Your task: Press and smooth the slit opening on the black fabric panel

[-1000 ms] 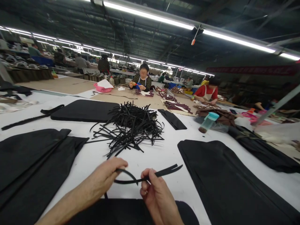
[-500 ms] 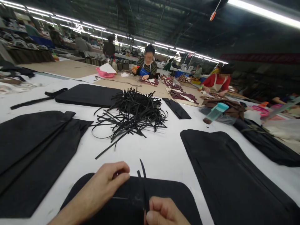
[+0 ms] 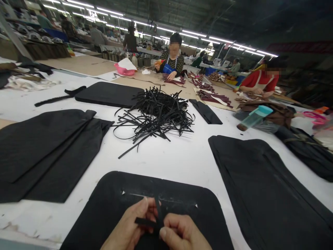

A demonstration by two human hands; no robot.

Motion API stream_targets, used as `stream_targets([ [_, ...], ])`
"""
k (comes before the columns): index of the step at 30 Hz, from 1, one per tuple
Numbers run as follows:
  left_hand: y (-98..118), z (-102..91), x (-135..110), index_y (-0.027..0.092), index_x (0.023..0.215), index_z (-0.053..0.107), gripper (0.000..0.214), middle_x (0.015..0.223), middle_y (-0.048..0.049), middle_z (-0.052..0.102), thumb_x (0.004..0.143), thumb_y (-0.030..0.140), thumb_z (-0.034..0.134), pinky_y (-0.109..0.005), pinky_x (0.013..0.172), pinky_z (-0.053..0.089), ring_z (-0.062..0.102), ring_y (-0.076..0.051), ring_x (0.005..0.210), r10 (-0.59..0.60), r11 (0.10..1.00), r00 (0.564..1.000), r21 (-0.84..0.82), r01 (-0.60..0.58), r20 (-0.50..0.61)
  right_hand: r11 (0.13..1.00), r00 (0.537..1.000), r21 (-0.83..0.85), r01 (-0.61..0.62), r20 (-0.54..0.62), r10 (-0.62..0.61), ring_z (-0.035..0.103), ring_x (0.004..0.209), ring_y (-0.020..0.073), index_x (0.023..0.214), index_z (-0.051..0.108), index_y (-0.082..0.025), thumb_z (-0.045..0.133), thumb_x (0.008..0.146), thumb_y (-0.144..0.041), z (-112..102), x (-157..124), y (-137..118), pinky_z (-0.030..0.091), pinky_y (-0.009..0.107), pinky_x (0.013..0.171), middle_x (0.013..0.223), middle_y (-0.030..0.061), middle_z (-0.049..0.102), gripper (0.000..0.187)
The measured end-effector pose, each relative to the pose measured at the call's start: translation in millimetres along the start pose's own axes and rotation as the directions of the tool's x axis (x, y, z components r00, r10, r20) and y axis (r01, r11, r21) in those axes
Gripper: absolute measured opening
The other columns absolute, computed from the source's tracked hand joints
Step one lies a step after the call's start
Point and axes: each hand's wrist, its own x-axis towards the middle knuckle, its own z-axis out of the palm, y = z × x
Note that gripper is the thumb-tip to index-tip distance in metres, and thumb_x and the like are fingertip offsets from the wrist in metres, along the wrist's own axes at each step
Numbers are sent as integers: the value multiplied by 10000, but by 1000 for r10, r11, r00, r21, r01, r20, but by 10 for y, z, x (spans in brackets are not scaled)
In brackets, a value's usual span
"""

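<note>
Both hands are low in the head view, over a large black panel (image 3: 109, 194) with rounded corners. My right hand (image 3: 186, 231) is closed, pinching narrow black strips (image 3: 158, 206) between thumb and fingers. One strip end points up and away; another sticks out to the left across my left hand (image 3: 130, 225). The fingers of that hand are curled round the strips, partly hidden behind them. A thin pale line and two small white triangular marks show on the panel beyond the hands.
A tangled heap of black strips (image 3: 158, 111) lies ahead. Stacked black pieces lie at left (image 3: 49, 149) and right (image 3: 265, 184). Behind the heap are another black panel (image 3: 109, 93) and a teal-lidded bottle (image 3: 256, 117). Two people work across the table.
My left hand has moved right and down from beside the strips and closed on them. The strips have parted, one end now pointing left. The view has shifted, showing more of the panel.
</note>
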Motion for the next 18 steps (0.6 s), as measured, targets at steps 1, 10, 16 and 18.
stream_targets([
  [1,-20,-19,1,187,901,698,581,837,-68,648,680,711,581,-309,757,463,566,-198,786,15,999,1000,-37,-15,-9,1000,1000,5,-4,-12,4,260,494,80,597,441,-194,601,766,-463,9,-6,-20,164,234,454,524,-65,316,356],
  [10,-168,14,-95,213,921,701,517,907,-77,676,619,633,699,-404,902,458,585,-290,972,51,998,992,-37,-56,-113,996,1000,90,-20,-22,22,265,490,90,705,558,-183,547,805,-423,89,-33,-33,202,231,471,507,-75,294,260],
  [16,-154,-2,-51,172,902,705,460,1104,-108,636,676,572,674,-427,957,450,541,-319,1088,126,989,966,-48,-140,-226,946,952,138,293,-134,-275,469,725,157,650,644,-174,550,818,-478,175,25,48,361,269,686,728,12,516,360],
  [18,-112,-110,-66,160,883,709,492,1172,-116,608,642,589,689,-439,970,450,527,-337,1112,147,981,954,-89,-175,-261,907,929,260,330,-259,-264,499,800,176,668,647,-174,575,806,-498,158,45,95,381,287,744,827,40,560,359],
])
